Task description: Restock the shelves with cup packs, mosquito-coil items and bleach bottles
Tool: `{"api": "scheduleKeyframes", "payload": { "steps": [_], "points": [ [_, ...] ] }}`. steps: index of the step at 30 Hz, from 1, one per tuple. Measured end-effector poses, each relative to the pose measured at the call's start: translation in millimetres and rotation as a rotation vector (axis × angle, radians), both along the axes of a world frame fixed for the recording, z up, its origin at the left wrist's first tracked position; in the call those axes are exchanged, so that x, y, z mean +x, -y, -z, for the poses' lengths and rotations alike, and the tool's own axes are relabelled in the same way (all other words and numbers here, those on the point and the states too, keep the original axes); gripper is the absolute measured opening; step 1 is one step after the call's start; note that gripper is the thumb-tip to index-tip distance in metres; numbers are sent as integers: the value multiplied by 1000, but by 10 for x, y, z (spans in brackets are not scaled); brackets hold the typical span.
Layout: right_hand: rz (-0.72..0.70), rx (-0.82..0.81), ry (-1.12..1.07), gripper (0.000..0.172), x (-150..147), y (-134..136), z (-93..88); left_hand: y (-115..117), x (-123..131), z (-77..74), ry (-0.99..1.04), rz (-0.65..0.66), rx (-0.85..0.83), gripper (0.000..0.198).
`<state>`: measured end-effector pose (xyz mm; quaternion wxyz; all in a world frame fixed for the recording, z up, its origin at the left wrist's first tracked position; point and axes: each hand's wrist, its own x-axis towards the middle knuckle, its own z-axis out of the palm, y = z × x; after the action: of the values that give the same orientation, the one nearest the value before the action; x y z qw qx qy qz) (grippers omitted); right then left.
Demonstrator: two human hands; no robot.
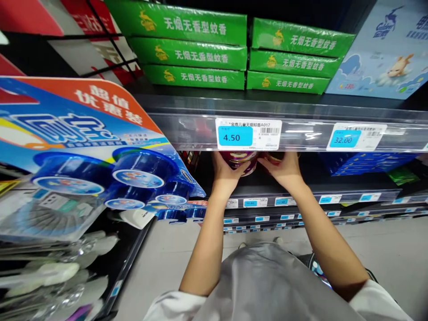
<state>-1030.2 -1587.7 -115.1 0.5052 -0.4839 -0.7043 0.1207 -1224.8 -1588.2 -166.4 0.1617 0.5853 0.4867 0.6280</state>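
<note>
Below the rail (307,143), the left hand (224,173) clasps a purple tin (253,166), the right hand (287,170) a second tin (274,156). Open shelf (316,174) lies beneath it.

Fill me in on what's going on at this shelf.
A person is reaching with both bare hands under a shelf edge. The left hand grips a purple container; the right hand is at a second container, mostly hidden, so its grip is unclear. Green boxes sit stacked on the shelf above.
</note>
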Motion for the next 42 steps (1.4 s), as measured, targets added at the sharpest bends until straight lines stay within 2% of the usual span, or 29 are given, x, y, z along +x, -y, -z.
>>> {"api": "scheduleKeyframes", "payload": {
  "steps": [3,4,7,10,13,21,25,28,31,33,35,37,40,42],
  "points": [
    [164,32,25,85,371,-11,87,-32,28,58,23,22,-18,107],
    [180,15,11,89,470,-38,116,-48,38,73,29,22,-18,107],
    [33,-135,-110,90,632,-127,184,-92,61,85,44,-2,-23,105],
    [-92,-260,-222,82,638,-162,214,-114,70,66,52,-23,-52,103],
    [-57,-259,-227,80,613,-152,217,-118,67,52,52,-27,-67,101],
    [-50,-242,-217,91,619,-133,196,-118,67,71,51,-39,-62,101],
    [-45,-218,-247,92,594,-159,241,-136,79,79,57,-43,-42,101],
    [-5,-162,-220,90,560,-112,296,-18,116,32,40,-57,-31,105],
    [128,-44,-92,76,519,165,336,326,215,-4,6,-89,28,101],
    [210,36,5,64,498,485,372,639,318,52,29,-87,114,83],
    [219,104,76,54,502,846,447,942,435,194,37,8,248,64],
    [175,149,121,47,547,1172,576,1180,545,388,14,149,306,51],
    [136,127,139,44,703,1520,851,1385,654,668,-59,299,216,40],
    [171,108,127,40,851,1675,1054,1453,682,807,-109,325,145,36]
  ]
}}
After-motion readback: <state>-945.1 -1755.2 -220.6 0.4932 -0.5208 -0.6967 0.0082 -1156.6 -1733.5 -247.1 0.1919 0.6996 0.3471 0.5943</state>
